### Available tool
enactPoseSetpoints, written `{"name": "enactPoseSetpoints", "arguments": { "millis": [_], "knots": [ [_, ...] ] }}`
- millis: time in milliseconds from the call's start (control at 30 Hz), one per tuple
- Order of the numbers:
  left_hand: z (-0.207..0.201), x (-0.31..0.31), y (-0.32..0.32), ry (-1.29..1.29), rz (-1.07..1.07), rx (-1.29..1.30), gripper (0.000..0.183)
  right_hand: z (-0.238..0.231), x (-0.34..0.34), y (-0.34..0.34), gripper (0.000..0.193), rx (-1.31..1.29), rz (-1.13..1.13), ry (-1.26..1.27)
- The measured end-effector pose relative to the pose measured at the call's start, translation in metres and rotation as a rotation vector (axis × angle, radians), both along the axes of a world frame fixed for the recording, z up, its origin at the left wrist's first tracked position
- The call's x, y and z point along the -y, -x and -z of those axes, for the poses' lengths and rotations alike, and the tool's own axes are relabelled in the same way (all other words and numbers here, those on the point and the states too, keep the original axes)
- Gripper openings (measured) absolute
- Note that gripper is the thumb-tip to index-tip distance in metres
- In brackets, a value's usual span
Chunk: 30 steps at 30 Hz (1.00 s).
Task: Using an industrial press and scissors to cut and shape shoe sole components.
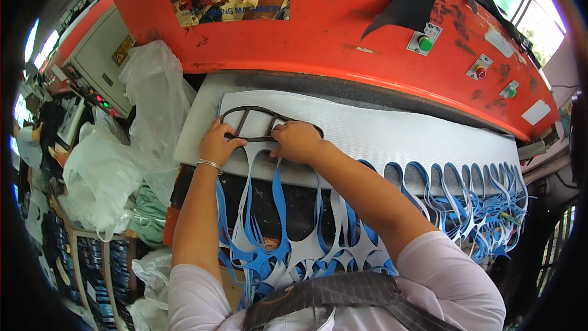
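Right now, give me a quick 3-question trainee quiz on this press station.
1. True or false: both hands rest on the dark metal cutting die lying on the white sheet.
2. Which wrist wears the bracelet? A) left B) right C) neither
3. Fill in: the cut-out leftover strips hanging off the front edge of the board are white and ____.

Key
1. True: the left hand and right hand both press on the die, under the red press head.
2. A.
3. Blue.
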State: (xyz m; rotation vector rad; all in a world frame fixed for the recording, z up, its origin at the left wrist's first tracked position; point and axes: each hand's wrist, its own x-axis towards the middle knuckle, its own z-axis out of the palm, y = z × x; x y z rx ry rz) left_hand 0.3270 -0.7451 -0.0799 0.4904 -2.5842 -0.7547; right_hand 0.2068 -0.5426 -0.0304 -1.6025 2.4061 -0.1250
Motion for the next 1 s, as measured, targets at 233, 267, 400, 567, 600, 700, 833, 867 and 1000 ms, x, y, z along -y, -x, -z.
{"name": "enactPoseSetpoints", "arguments": {
  "millis": [233, 267, 400, 567, 600, 700, 833, 867, 1000],
  "knots": [
    [-0.048, -0.004, 0.015, 0.103, 0.014, -0.007, 0.037, -0.046, 0.012, 0.029, 0.046, 0.165, 0.058, -0.175],
    [-0.05, -0.008, 0.017, 0.336, -0.01, -0.104, 0.035, -0.045, 0.01, 0.035, 0.045, 0.241, 0.053, -0.197],
    [-0.036, -0.015, 0.025, -0.364, 0.137, -0.346, 0.071, -0.028, 0.009, 0.06, 0.044, 0.433, 0.166, -0.068],
    [0.024, 0.008, 0.021, 0.194, 0.016, 0.157, 0.071, -0.028, -0.001, 0.073, 0.04, 0.674, 0.145, 0.144],
    [0.027, 0.011, 0.024, 0.185, 0.032, 0.153, 0.071, -0.033, -0.009, 0.072, 0.038, 0.697, 0.187, 0.186],
    [0.024, 0.006, 0.028, 0.437, -0.092, 0.316, 0.069, -0.09, -0.056, 0.062, 0.031, 0.785, 0.133, 0.384],
    [0.012, -0.011, 0.024, 0.286, -0.328, 0.174, 0.06, -0.118, -0.142, 0.077, 0.04, 0.388, 0.117, 0.25],
    [0.009, -0.02, 0.028, 0.264, -0.485, 0.069, 0.057, -0.108, -0.164, 0.086, 0.037, 0.082, 0.02, 0.18],
    [-0.006, -0.098, 0.054, 0.259, 0.148, -0.191, 0.052, -0.052, -0.222, 0.102, 0.033, 0.078, 0.121, 0.004]
  ]
}}
